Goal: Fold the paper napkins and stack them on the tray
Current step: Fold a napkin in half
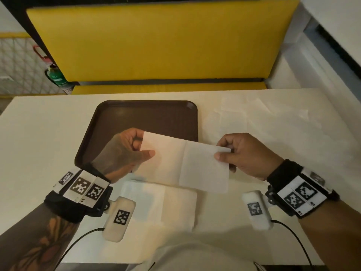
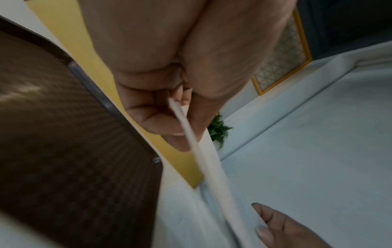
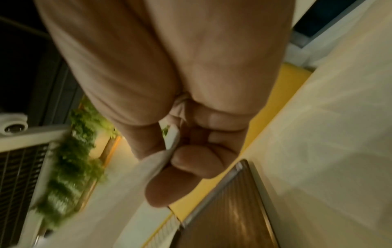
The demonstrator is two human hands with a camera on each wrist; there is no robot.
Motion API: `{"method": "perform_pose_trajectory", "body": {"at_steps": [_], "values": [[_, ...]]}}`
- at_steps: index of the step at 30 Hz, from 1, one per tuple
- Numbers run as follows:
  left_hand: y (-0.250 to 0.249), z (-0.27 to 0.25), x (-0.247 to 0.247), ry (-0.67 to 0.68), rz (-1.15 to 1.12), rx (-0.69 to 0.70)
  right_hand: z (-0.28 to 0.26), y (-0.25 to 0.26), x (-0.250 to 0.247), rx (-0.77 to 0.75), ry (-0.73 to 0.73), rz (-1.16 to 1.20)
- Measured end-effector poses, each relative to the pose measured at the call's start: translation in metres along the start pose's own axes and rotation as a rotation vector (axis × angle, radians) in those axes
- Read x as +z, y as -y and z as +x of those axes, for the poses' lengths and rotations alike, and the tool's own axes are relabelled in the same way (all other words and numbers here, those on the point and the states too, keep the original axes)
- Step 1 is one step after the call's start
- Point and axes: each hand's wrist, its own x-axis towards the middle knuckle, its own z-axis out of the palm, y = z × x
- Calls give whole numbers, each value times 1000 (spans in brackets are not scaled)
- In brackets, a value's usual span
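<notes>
A white paper napkin (image 1: 185, 165) hangs in the air between both hands, above the table's near middle. My left hand (image 1: 134, 151) pinches its left edge between thumb and fingers; seen edge-on in the left wrist view, the napkin (image 2: 203, 161) runs down from the left hand (image 2: 178, 117). My right hand (image 1: 234, 155) pinches the right edge, and the right wrist view shows the right hand (image 3: 169, 151) clamping the napkin (image 3: 152, 169). A brown tray (image 1: 136, 116) with nothing on it lies just beyond the held napkin. A folded napkin (image 1: 162, 200) lies flat on the table below it.
Several unfolded napkins (image 1: 259, 118) lie spread on the white table (image 1: 39, 133) to the right of the tray. A yellow bench (image 1: 156, 40) stands behind the table's far edge. A green fire extinguisher (image 1: 55, 75) sits at the far left.
</notes>
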Motion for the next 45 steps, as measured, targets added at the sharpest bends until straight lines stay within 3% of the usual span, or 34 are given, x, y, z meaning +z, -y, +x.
{"method": "perform_pose_trajectory", "body": {"at_steps": [5, 9, 19, 21, 24, 26, 28, 31, 38, 41, 45], "values": [[60, -25, 11, 41, 161, -158, 5, -22, 63, 115, 174, -112], [92, -38, 26, 27, 252, -225, 10, -43, 99, 181, 232, -201], [109, -52, 56, -33, 352, -290, 7, -58, 131, 206, 62, -489], [110, -58, 58, -103, 497, -224, 1, -55, 135, 117, -13, -665], [107, -66, 62, -171, 671, 79, -8, -45, 144, -205, -87, -839], [101, -67, 68, -70, 647, 271, -12, -41, 153, -409, -26, -870], [97, -68, 78, 125, 731, 289, -11, -41, 162, -456, 96, -938], [104, -66, 85, 247, 828, 153, -7, -47, 167, -296, 185, -1009], [115, -60, 72, 185, 879, 71, -13, -63, 143, -202, 169, -1052], [101, -52, 66, 121, 853, 102, -4, -61, 120, -104, 32, -884], [65, -28, 69, 19, 584, 225, 46, -61, 70, 127, -205, -809]]}}
